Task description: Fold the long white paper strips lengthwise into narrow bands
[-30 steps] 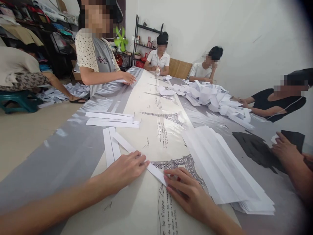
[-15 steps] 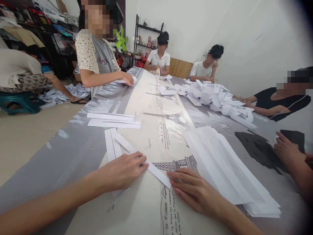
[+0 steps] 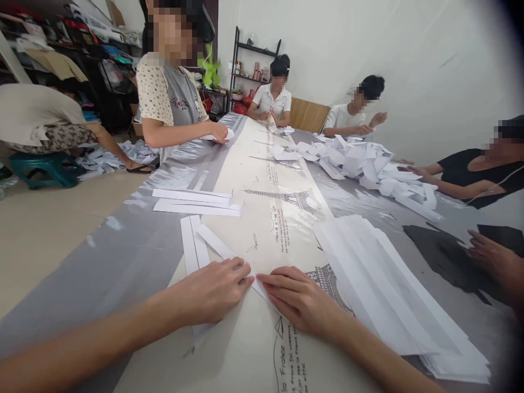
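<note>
A narrow folded paper strip (image 3: 215, 242) lies slantwise on the printed tablecloth (image 3: 229, 349). My left hand (image 3: 219, 286) presses on the strip with its fingers bent together. Close beside it, my right hand (image 3: 298, 300) has its fingers together on the strip's lower part, the fingertips almost meeting the left ones. Two upright strips (image 3: 194, 240) lie beyond my left wrist, partly hidden by it. Further off, more flat strips (image 3: 196, 202) lie side by side. A stack of large white sheets (image 3: 380, 284) is to the right of my right hand.
A heap of folded white paper (image 3: 356, 164) covers the table's far right. Dark sheets (image 3: 442, 256) lie at the right, by another person's hand (image 3: 491, 256). Several people are around the table. One person crouches at the left by papers on the floor (image 3: 118, 155).
My right hand has slid left along the strip toward my left hand. The view has shifted slightly. At the far right side, a seated person's hand has moved away from the head.
</note>
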Tool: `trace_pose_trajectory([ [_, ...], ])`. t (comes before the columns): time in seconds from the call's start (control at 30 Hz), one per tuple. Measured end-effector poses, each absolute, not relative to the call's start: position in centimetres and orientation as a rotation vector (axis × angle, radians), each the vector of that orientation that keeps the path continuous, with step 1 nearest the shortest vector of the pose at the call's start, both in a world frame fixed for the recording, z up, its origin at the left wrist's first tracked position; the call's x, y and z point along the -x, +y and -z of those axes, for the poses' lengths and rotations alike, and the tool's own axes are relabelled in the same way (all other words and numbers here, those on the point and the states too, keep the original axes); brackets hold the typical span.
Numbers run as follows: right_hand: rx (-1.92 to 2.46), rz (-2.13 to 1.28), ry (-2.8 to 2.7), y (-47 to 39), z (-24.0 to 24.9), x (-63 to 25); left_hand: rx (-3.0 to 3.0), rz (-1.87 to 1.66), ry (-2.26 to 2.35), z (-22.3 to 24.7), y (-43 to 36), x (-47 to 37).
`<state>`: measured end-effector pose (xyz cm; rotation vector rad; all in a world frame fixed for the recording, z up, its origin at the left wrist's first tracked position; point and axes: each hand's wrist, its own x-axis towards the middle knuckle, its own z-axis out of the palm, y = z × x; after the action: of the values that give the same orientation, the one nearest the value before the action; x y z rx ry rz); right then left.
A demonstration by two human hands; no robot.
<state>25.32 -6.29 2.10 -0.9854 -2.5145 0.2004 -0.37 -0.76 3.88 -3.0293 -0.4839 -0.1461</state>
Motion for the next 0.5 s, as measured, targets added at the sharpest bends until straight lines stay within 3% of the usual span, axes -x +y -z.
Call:
trace_pose_trajectory([
  [0.3,1.012,-0.180,-2.580,-9.9,-3.0,-28.2,3.014,0.146,-0.501,-4.0,-0.8,0.2],
  [0.5,1.018,-0.399,-2.368,-7.5,-3.5,-26.0,2.995,0.152,-0.476,-4.0,-0.6,0.6],
])
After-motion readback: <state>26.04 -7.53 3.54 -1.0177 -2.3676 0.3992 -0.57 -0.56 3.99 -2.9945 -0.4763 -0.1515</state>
